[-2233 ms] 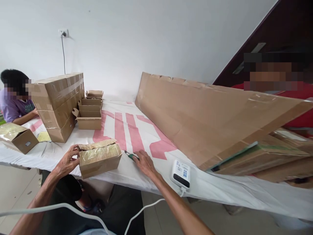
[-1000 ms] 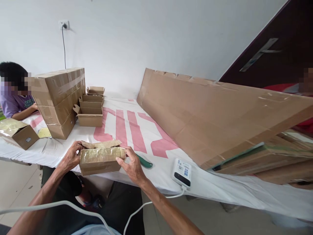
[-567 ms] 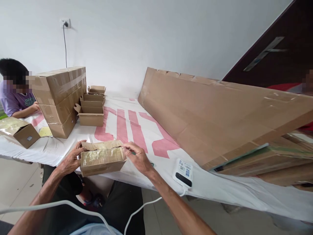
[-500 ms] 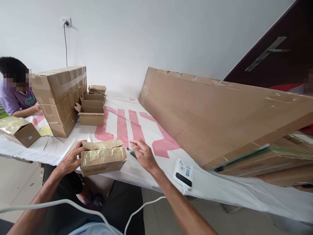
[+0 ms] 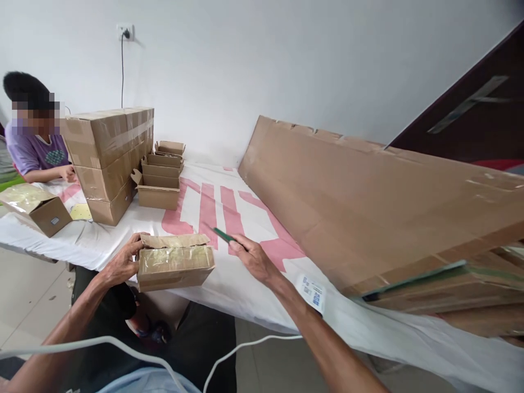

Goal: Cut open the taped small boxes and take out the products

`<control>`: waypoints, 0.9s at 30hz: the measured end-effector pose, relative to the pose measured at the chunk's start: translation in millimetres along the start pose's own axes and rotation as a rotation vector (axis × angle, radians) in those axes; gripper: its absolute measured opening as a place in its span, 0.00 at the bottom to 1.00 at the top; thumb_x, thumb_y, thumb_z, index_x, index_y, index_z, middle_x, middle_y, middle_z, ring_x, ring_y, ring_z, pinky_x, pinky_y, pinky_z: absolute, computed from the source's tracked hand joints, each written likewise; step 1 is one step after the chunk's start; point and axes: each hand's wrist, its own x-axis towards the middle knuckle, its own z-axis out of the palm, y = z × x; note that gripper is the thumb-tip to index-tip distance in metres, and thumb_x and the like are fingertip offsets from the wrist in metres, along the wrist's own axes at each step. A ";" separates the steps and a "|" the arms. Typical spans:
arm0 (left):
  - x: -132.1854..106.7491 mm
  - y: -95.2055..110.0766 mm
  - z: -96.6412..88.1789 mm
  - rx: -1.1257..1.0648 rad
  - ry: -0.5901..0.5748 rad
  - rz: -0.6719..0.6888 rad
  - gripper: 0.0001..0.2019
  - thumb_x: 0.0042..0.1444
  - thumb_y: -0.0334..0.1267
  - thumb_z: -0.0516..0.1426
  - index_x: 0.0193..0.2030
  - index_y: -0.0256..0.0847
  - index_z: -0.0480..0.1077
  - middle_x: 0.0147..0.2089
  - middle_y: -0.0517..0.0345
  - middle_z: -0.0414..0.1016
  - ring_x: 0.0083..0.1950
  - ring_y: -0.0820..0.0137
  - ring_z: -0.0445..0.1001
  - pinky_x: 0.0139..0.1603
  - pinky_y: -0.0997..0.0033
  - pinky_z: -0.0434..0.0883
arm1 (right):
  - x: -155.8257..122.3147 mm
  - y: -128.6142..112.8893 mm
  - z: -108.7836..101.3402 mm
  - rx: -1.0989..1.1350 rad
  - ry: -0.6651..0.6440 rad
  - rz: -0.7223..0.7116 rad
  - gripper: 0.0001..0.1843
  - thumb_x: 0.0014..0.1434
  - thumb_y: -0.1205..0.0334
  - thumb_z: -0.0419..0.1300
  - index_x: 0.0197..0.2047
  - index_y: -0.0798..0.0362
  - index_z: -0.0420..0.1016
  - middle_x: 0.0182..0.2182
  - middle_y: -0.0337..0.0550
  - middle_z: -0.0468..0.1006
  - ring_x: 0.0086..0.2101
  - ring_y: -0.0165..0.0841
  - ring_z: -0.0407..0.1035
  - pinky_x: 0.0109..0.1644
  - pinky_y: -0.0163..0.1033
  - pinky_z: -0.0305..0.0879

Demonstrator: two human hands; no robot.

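A small cardboard box point(image 5: 176, 267) with clear tape over its top sits at the near edge of the table, its far flap partly raised along a torn slit. My left hand point(image 5: 126, 259) grips the box at its left end, with some fingers hidden behind it. To the right of the box, my right hand point(image 5: 254, 259) is closed around a green-handled knife point(image 5: 223, 235). The knife points up and to the left, its thin blade blurred and apart from the box.
Stacked taped cartons point(image 5: 110, 164) stand at the left, with open small boxes point(image 5: 159, 194) beside them. Another carton point(image 5: 49, 215) lies far left, near a seated person point(image 5: 36, 142). A large cardboard sheet point(image 5: 368, 202) leans at the right. A white device point(image 5: 311, 292) with a cable lies under my right forearm.
My right hand has moved right, away from the box, and the knife has lifted and now shows more fully. My left hand keeps its grip. The view has shifted slightly.
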 end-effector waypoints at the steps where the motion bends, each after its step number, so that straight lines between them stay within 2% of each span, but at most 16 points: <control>1: 0.3 0.2 -0.1 0.006 0.001 -0.002 0.16 0.62 0.35 0.63 0.56 0.49 0.81 0.63 0.49 0.71 0.60 0.61 0.74 0.54 0.67 0.75 | 5.5 -20.4 -3.2 0.077 -0.112 -0.076 0.21 0.73 0.47 0.52 0.49 0.51 0.81 0.38 0.44 0.82 0.38 0.40 0.75 0.42 0.41 0.68; 2: 0.4 0.6 0.0 0.013 0.002 -0.003 0.15 0.62 0.36 0.63 0.55 0.48 0.81 0.62 0.49 0.71 0.59 0.61 0.74 0.52 0.68 0.75 | 10.6 -40.9 -4.8 0.117 -0.216 -0.148 0.20 0.72 0.48 0.54 0.46 0.51 0.83 0.39 0.43 0.83 0.39 0.39 0.76 0.43 0.40 0.68; 4: 0.3 1.2 0.4 0.021 0.002 -0.005 0.14 0.63 0.37 0.64 0.55 0.48 0.81 0.61 0.49 0.72 0.58 0.61 0.74 0.51 0.69 0.75 | 19.5 -77.0 -3.7 0.122 -0.338 -0.247 0.17 0.71 0.51 0.57 0.43 0.51 0.85 0.36 0.41 0.84 0.36 0.36 0.75 0.41 0.39 0.67; 6: 0.1 1.3 1.4 0.018 0.008 0.000 0.13 0.64 0.40 0.64 0.55 0.47 0.81 0.61 0.48 0.72 0.59 0.61 0.74 0.51 0.68 0.75 | 27.5 -101.8 0.5 0.087 -0.382 -0.311 0.15 0.71 0.55 0.58 0.44 0.50 0.86 0.38 0.42 0.85 0.37 0.36 0.75 0.43 0.39 0.67; 8: 0.0 0.6 2.8 0.012 0.017 0.008 0.13 0.64 0.42 0.65 0.55 0.46 0.81 0.60 0.48 0.72 0.59 0.61 0.73 0.52 0.67 0.75 | 35.0 -114.2 4.8 0.030 -0.396 -0.349 0.15 0.71 0.57 0.58 0.45 0.50 0.87 0.39 0.42 0.87 0.39 0.36 0.76 0.44 0.40 0.66; 13: 0.2 0.6 4.9 0.007 0.028 0.016 0.15 0.65 0.43 0.64 0.56 0.45 0.80 0.60 0.47 0.73 0.57 0.61 0.74 0.52 0.67 0.75 | 48.2 -116.2 8.1 -0.082 -0.387 -0.394 0.17 0.73 0.56 0.56 0.42 0.49 0.87 0.37 0.43 0.86 0.37 0.36 0.74 0.42 0.41 0.64; 19: -0.4 5.1 3.7 0.047 0.022 0.012 0.16 0.63 0.38 0.64 0.57 0.45 0.80 0.61 0.48 0.73 0.55 0.64 0.75 0.47 0.70 0.74 | 52.3 -121.3 6.5 -0.203 -0.407 -0.408 0.17 0.72 0.56 0.56 0.37 0.48 0.85 0.34 0.42 0.84 0.35 0.36 0.72 0.39 0.41 0.60; 24: -1.4 0.6 3.1 0.076 -0.005 -0.007 0.17 0.62 0.34 0.62 0.58 0.45 0.80 0.61 0.48 0.72 0.55 0.64 0.75 0.50 0.69 0.76 | 55.0 -123.5 10.3 -0.313 -0.385 -0.409 0.20 0.71 0.53 0.57 0.29 0.49 0.80 0.28 0.41 0.80 0.30 0.33 0.66 0.34 0.40 0.51; 27: -1.9 -7.7 2.4 0.079 0.003 -0.011 0.19 0.59 0.33 0.63 0.57 0.45 0.80 0.64 0.47 0.70 0.61 0.59 0.74 0.57 0.64 0.77 | 55.8 -114.2 6.2 -0.342 -0.367 -0.383 0.20 0.69 0.51 0.60 0.27 0.49 0.80 0.27 0.42 0.79 0.28 0.34 0.66 0.34 0.41 0.50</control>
